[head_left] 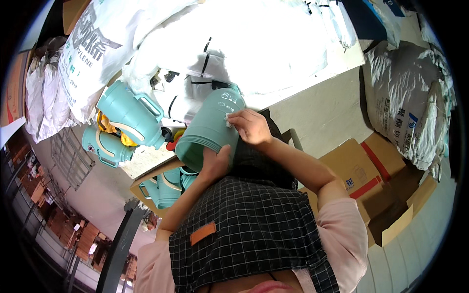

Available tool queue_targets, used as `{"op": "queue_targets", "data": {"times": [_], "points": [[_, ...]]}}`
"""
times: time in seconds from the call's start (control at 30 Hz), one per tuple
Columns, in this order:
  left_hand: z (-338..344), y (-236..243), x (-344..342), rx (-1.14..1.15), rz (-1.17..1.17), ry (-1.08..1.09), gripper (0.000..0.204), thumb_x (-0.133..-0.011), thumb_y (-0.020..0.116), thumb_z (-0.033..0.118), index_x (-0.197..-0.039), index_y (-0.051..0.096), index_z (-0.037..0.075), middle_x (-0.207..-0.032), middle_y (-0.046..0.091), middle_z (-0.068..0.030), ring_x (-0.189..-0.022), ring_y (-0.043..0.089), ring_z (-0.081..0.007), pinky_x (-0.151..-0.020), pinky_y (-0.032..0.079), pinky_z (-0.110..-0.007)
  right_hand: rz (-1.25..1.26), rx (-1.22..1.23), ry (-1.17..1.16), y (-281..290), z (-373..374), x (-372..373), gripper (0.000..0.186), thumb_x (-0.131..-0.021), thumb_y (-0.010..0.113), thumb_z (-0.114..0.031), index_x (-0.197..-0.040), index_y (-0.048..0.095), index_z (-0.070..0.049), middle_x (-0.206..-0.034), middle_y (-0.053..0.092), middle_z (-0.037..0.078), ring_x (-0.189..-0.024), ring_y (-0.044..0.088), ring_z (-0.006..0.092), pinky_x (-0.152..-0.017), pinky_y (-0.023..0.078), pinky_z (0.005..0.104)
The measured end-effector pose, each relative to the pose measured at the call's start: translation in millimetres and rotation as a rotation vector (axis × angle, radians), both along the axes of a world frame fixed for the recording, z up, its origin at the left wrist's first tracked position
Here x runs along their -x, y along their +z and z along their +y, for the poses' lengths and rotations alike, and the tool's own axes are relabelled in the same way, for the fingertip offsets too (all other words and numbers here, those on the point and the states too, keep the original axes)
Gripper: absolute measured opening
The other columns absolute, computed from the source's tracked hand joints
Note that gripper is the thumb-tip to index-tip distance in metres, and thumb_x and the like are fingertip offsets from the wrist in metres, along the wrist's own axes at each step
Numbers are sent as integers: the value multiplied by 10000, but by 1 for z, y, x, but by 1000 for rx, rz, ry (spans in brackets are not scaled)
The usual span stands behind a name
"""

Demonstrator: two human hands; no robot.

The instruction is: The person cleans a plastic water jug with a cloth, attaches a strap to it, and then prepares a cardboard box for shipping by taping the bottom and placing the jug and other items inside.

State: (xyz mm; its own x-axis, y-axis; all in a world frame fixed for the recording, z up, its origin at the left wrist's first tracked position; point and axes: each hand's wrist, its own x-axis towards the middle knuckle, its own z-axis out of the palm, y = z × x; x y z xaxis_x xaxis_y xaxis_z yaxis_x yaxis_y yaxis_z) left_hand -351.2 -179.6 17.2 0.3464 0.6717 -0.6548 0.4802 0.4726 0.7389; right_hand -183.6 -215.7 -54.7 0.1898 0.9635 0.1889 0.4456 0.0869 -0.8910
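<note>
A large teal cylindrical jug (207,122) with a threaded, lidless mouth lies tilted in front of me at the table's edge. My left hand (216,162) grips it at the mouth, thumb outside and fingers hidden within the opening. Pinched in my right hand (251,128) is a small white wipe (228,119), pressed on the jug's side close to some white printed markings. Two more teal jugs with handles, one upper (128,115) and one lower (107,146), stand to the left with black and yellow parts around them.
White plastic-wrapped bundles (264,49) cover the bright table. Below its left corner, a carton (141,193) holds more teal jugs (163,189). An open cardboard box (359,171) and a full grey-white sack (403,107) are at my right. Another white sack (97,53) stands far left.
</note>
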Motion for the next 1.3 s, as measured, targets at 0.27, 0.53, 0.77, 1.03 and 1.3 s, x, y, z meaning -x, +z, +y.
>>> {"op": "queue_targets", "data": {"times": [0.27,0.53,0.77,1.03,1.3], "points": [[-5,-23,1,165,15,91,382,-861,543,97,-1206,509,-62,-1087,593,-134,-1002,577,-248,-906,452,-369,90,-16,-27,-36,24,-31,216,-692,646,75,-860,682,-56,-835,675,93,-782,658,298,-678,544,382],[-28,-30,17,309,47,232,321,-906,535,153,-1163,534,-39,-1058,596,-106,-938,571,-221,-840,463,-349,97,-21,39,-40,31,-34,126,-755,604,4,-823,655,-89,-882,687,61,-812,648,244,-751,538,350],[-26,-27,14,359,-53,289,388,-906,538,178,-1231,515,-34,-1091,604,-114,-988,574,-240,-892,449,-361,38,-10,105,-42,33,-38,140,-734,632,20,-840,664,-67,-879,678,68,-831,650,253,-758,543,354],[-23,-22,20,328,17,124,426,-900,545,160,-1273,487,-38,-1197,566,-133,-1088,546,-262,-945,431,-367,-84,-64,121,-63,35,-38,156,-737,622,18,-862,671,-62,-830,671,58,-769,643,241,-706,548,342],[-29,-9,17,296,17,121,480,-895,556,158,-1317,440,-39,-1244,538,-158,-1150,518,-264,-985,410,-378,-30,57,197,-60,43,-28,147,-792,542,-10,-830,674,-63,-866,683,85,-829,646,280,-766,541,358]]}}
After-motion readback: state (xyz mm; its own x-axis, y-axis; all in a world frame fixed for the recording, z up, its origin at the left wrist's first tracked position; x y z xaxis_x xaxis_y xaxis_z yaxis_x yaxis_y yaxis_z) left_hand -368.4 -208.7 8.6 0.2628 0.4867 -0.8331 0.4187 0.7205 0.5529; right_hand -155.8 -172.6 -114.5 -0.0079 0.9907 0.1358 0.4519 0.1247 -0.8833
